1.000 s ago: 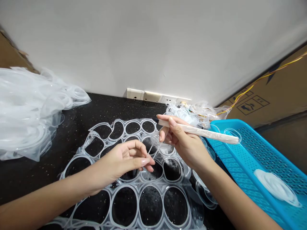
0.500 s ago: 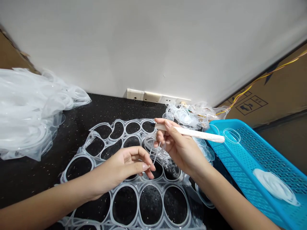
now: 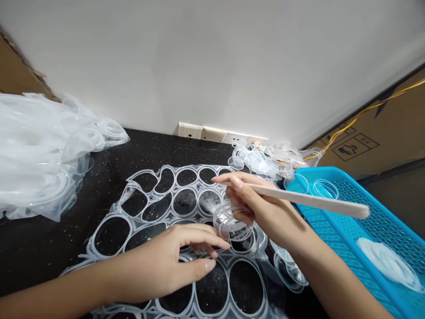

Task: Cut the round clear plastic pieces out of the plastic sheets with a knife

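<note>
A sheet of translucent rubbery rings (image 3: 185, 177), joined in rows with round holes, lies on the black speckled counter. My right hand (image 3: 262, 204) is closed around a long white stick (image 3: 318, 203), which points to the right over the basket. Several loose clear rings (image 3: 232, 226) hang from the lower fingers of that hand. Low over the middle of the sheet is my left hand (image 3: 186, 259), palm down, thumb and fingers apart with nothing between them. Its fingertips are close to the hanging rings; whether they touch is unclear.
A blue perforated basket (image 3: 335, 248) at right contains a white ring bundle (image 3: 388, 263) and a few loose rings. Loose rings (image 3: 262, 161) are heaped behind it. A pile of translucent sheets (image 3: 36, 155) lies left. Wall sockets (image 3: 212, 134) and a cardboard box (image 3: 392, 128) are behind.
My left hand has opened its pinch and moved slightly down, away from the ring strand. My right hand has shifted right and lower, and the stick reaches farther right.
</note>
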### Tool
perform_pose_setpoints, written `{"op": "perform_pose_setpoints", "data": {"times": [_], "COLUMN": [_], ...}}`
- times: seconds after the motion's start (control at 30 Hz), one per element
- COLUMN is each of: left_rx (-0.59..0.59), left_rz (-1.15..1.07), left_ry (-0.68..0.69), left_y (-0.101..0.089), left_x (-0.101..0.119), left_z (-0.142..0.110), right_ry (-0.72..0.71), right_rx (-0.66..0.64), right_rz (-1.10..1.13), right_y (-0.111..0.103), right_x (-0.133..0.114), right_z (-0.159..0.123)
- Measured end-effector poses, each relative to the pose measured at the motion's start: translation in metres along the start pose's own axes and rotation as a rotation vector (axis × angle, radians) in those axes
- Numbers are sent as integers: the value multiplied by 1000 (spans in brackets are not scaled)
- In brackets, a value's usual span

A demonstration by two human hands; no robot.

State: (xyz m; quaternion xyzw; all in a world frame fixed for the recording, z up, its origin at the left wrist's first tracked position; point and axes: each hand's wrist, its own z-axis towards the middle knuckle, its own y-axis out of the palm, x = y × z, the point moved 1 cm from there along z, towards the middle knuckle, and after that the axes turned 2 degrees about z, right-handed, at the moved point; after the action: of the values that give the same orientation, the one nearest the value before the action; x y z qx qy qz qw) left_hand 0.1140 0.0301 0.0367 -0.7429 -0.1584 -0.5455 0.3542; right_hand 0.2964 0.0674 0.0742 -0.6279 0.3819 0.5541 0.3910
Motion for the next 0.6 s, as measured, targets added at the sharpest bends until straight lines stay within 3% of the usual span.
{"op": "perform_pose_setpoints", "data": {"times": [0.1, 0.17, 0.23, 0.3, 0.4, 0.47, 0.6], "left_rx": [137, 278, 410, 476, 472, 456, 403], "left_rz": [332, 646, 912, 1062, 1146, 1180, 1188], "left_ry": [153, 313, 407, 398, 356, 358, 359], "left_y": [4, 7, 11, 12, 14, 15, 16], "left_x": [-12, -22, -32, -40, -46, -47, -45], "left_z": [-9, -16, -21, -23, -24, -25, -28], "right_ry": [-94, -247, -347, -324, -221, -202, -254], "right_rx": [232, 446, 513, 385, 68, -84, -271], "right_rz": [60, -31, -209, -423, -661, -722, -681], "right_y": [-14, -27, -34, -32, -16, -6, 3], "right_x": [-3, -7, -8, -4, 9, 18, 30], "right_z": [7, 9, 10, 12, 18, 23, 27]}}
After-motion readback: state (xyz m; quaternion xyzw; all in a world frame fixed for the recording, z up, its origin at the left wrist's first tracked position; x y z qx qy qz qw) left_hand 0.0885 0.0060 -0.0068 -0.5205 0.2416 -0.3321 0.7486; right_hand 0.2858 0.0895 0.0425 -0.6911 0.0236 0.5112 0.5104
